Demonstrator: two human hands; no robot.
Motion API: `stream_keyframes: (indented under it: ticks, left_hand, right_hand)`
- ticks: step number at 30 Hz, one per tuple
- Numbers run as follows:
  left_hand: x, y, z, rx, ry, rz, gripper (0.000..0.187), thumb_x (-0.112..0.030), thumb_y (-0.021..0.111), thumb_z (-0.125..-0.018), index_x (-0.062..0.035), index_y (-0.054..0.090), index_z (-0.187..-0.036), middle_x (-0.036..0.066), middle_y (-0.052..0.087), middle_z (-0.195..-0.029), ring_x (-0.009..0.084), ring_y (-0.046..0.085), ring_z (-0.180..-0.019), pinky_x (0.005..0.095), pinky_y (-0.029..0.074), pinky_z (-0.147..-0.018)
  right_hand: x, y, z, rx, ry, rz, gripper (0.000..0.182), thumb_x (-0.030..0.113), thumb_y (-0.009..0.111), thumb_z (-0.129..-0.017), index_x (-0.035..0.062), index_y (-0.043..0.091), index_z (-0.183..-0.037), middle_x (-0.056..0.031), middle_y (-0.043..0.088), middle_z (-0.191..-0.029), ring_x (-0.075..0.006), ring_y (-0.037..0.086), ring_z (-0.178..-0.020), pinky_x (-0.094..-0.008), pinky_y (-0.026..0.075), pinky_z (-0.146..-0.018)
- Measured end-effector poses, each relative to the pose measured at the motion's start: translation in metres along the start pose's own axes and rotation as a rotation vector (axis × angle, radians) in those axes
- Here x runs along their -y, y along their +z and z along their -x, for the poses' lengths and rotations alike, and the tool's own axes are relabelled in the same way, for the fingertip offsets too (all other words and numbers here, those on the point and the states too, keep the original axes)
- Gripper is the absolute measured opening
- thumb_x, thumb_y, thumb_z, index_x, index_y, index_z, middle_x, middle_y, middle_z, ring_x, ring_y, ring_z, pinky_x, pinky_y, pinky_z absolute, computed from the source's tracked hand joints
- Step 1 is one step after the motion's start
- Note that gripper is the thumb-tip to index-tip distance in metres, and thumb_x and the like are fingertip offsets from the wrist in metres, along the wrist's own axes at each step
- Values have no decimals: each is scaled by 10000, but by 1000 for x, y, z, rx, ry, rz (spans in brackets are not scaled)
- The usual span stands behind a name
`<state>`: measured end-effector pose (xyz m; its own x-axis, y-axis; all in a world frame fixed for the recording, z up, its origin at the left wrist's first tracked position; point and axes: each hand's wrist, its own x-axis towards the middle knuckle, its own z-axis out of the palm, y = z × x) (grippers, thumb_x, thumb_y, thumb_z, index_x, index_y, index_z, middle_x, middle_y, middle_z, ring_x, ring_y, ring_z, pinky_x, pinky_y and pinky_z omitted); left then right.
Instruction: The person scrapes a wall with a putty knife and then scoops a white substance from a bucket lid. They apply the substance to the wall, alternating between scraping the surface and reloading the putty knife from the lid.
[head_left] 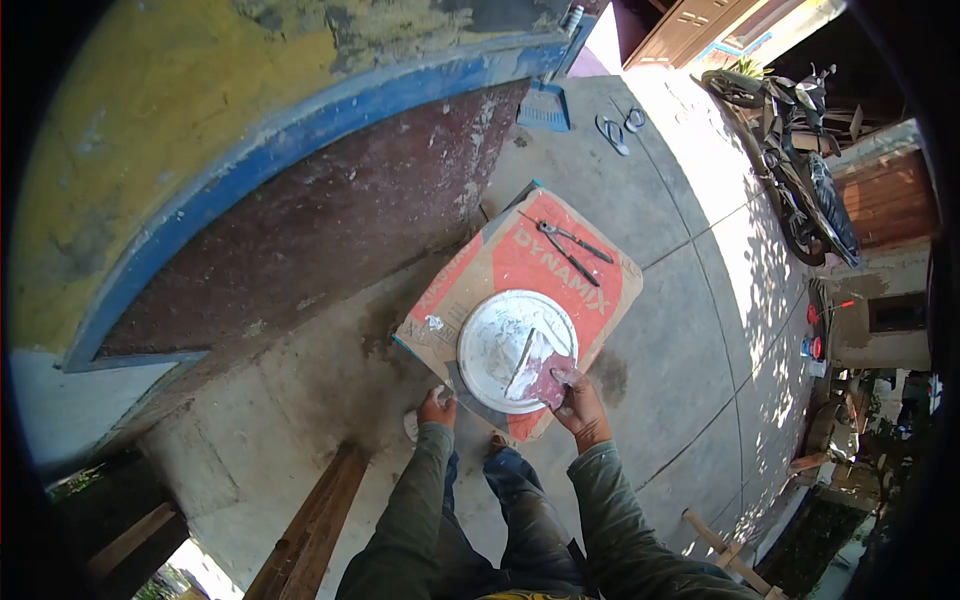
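A round white lid smeared with white paste lies on a red and brown "DYNAMIX" paper sack. My right hand grips a reddish flat scraper at the lid's right edge; white paste covers part of its blade. Near the sack's lower left edge is my left hand, its fingers curled, and whatever they may hold is too small to make out. Black-handled pliers rest on the sack beyond the lid.
A painted wall runs along the left. A blue dustpan and sandals are on the concrete floor ahead. Motorcycles stand at the right. A wooden beam rises at the lower left.
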<state>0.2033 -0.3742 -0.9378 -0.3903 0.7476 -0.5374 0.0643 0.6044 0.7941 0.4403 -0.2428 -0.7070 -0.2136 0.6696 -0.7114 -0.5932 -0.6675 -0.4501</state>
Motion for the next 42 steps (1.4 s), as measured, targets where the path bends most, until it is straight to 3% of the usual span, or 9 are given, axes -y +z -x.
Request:
stream_keyframes:
  ticks: [3, 9, 11, 17, 22, 24, 27, 32, 42]
  left_hand:
    - [-96, -90, -25, -148, 196, -96, 374, -291, 753, -880, -63, 706, -1173, 159, 767, -987, 295, 754, -901, 402, 588, -824]
    - [-498, -272, -1, -496, 910, -281, 242, -286, 652, -960, -47, 665, -992, 194, 704, -896, 448, 666, -815, 505, 533, -727]
    - [-622, -308, 50, -628, 1214, -352, 164, -205, 660, -926, -46, 627, -947, 176, 668, -858, 411, 661, -772, 486, 523, -684]
    - [-865, -367, 171, -957, 1859, -642, 156, -140, 682, -856, -43, 632, -968, 158, 663, -890, 375, 646, -773, 463, 521, -690]
    - [-939, -405, 213, -1134, 2010, -882, 331, -160, 660, -863, -90, 661, -1186, 132, 675, -1166, 325, 629, -1125, 479, 478, -985]
    - [-949, -418, 213, -1330, 1815, -1125, 546, -248, 637, -895, -166, 552, -1428, 93, 504, -1512, 270, 417, -1443, 486, 289, -1223]
    - [-955, -443, 173, -1361, 1763, -1195, 676, -333, 605, -924, -219, 402, -1558, 25, 290, -1674, 224, 231, -1558, 469, 131, -1309]
    - [-950, -440, 173, -1352, 1721, -1199, 693, -372, 598, -936, -237, 377, -1579, 7, 259, -1691, 208, 211, -1567, 469, 117, -1314]
    - [-953, -444, 174, -1305, 1816, -1123, 656, -358, 688, -885, -226, 499, -1499, 22, 347, -1655, 226, 282, -1544, 490, 153, -1304]
  right_hand:
    - [24, 55, 44, 66, -70, -102, 353, 93, 698, -912, 37, 644, -1256, -86, 727, -1153, -239, 712, -1042, -404, 577, -956]
    - [92, 192, 92, 299, -330, -244, 305, 69, 674, -931, 20, 639, -1230, -83, 721, -1120, -236, 720, -991, -386, 603, -890]
    - [129, 247, 114, 373, -419, -250, 297, 70, 670, -936, 16, 637, -1226, -85, 718, -1123, -234, 716, -999, -385, 600, -900]
    - [290, 429, 216, 666, -873, -39, 232, 93, 629, -972, 8, 645, -1187, -91, 712, -1111, -211, 712, -1005, -354, 590, -911]
    - [401, 539, 295, 620, -1353, 243, 179, 118, 619, -996, 12, 668, -1132, -45, 716, -999, -127, 694, -855, -299, 570, -775]
    - [429, 573, 322, 543, -1539, 339, 167, 98, 605, -996, -14, 685, -1091, -35, 720, -941, -117, 687, -773, -296, 556, -712]
    - [488, 623, 324, 510, -1687, 380, 167, 127, 632, -971, -7, 715, -1029, -54, 724, -861, -123, 689, -736, -325, 555, -676]
    - [528, 669, 341, -35, -2045, 767, 276, 233, 645, -868, 16, 763, -991, -224, 753, -927, -413, 724, -926, -455, 557, -851]
    - [497, 715, 340, -459, -2040, 784, 296, 204, 600, -860, 14, 765, -1016, -279, 733, -1014, -453, 702, -1010, -505, 537, -947]
